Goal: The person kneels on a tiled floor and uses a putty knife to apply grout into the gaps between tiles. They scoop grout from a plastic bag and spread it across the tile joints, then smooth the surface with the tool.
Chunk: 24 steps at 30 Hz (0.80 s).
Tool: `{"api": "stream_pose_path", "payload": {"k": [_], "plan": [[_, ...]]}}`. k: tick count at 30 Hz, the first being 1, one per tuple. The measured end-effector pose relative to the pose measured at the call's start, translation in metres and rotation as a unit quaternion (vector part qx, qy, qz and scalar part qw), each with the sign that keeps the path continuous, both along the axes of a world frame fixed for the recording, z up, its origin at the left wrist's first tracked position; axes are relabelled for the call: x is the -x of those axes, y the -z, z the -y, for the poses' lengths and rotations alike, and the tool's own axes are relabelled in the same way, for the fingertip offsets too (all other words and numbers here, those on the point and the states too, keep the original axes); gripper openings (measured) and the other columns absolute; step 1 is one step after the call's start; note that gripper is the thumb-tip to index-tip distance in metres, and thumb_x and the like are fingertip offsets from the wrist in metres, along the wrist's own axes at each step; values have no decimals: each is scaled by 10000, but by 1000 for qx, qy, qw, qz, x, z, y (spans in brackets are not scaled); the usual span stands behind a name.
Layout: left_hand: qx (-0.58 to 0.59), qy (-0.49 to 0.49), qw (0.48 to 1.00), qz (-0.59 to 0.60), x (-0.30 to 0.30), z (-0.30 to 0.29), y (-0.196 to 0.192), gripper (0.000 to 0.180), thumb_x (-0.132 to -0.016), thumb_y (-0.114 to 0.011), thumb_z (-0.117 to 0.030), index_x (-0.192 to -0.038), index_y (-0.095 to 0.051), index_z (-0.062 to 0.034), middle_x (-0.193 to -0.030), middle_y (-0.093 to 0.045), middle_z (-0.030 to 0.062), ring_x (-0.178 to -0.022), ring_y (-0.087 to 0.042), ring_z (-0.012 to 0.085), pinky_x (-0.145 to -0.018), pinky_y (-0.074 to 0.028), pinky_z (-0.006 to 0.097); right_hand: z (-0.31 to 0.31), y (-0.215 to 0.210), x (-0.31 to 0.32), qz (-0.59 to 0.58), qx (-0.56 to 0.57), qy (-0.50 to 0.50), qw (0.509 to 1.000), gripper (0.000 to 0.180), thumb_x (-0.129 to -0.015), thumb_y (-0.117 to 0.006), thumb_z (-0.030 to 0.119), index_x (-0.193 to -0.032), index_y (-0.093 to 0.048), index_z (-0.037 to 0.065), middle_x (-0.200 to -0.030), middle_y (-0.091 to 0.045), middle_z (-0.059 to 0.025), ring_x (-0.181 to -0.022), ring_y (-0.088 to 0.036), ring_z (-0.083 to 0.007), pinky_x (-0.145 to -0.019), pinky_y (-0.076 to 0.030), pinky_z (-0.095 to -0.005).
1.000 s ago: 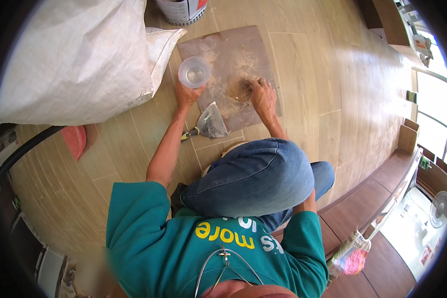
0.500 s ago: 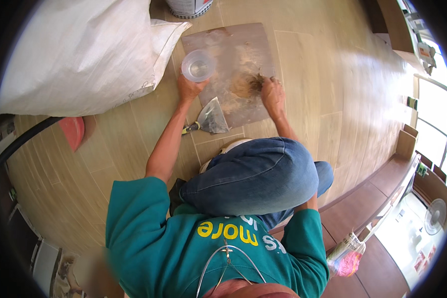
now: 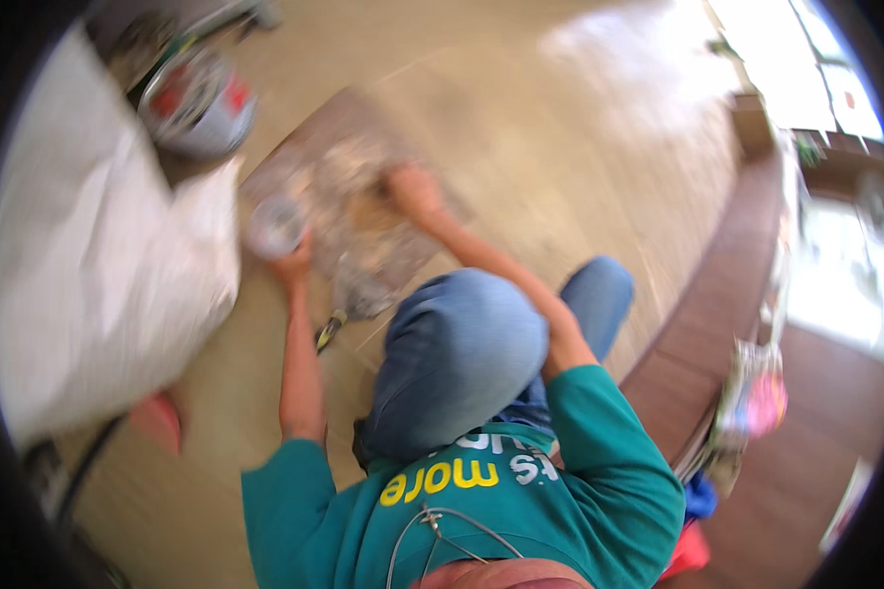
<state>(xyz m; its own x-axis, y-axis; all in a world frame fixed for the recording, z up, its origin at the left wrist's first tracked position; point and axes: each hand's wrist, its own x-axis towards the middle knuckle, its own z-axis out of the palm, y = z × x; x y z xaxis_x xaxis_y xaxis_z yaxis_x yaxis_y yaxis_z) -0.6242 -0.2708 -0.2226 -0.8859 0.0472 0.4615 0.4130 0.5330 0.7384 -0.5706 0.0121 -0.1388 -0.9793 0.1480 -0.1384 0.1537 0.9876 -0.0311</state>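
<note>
My left hand [image 3: 293, 263] is closed round a clear plastic cup [image 3: 276, 224], held at the left edge of a worn brown board [image 3: 332, 120] on the floor. Blurred by motion, my right hand [image 3: 414, 192] is bunched closed over the board's far right part, next to a patch of brown powdery material [image 3: 371, 218]. Whatever its fingers grip is too smeared to make out. A broad scraper [image 3: 361, 293] lies at the board's near edge, its dark and yellow handle pointing toward me.
A large white sack [image 3: 98, 275] fills the left side. Beyond it stands a metal can [image 3: 206, 113] with red marks. Beside the sack's lower edge lies a red piece [image 3: 157, 422]. My bent knee [image 3: 476, 324] is close to the board. A brown ledge [image 3: 692, 314] runs along the right.
The whole view has swung, so the board now appears turned and further left, and the metal can shows more fully. My right hand has shifted toward the board's far edge; the left still holds the cup.
</note>
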Motion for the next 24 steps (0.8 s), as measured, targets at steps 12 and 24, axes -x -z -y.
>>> {"api": "stream_pose_path", "payload": {"k": [12, 24], "plan": [[7, 31, 996, 87, 7, 15, 41, 618, -852, -820, -323, -1274, -594, 68, -1207, -686, 220, -1055, -678, 348, -929, -525, 443, 47, -24, -67, 13, 70, -75, 995, 261, -940, -595, 243, -1177, -704, 222, -1196, -621, -72, -1226, -545, -269, -956, -460, -459], [-15, 42, 990, 137, -14, 35, 23, 625, -878, -792, -315, -1316, -562, 68, -1298, -619, 237, -1143, -637, 350, -971, -514, 437, 23, -2, -86, -34, 47, -54, 997, 227, -913, -602, 231, -1092, -738, 197, -1183, -625, -57, -1230, -555, -264, -967, -468, -488]]}}
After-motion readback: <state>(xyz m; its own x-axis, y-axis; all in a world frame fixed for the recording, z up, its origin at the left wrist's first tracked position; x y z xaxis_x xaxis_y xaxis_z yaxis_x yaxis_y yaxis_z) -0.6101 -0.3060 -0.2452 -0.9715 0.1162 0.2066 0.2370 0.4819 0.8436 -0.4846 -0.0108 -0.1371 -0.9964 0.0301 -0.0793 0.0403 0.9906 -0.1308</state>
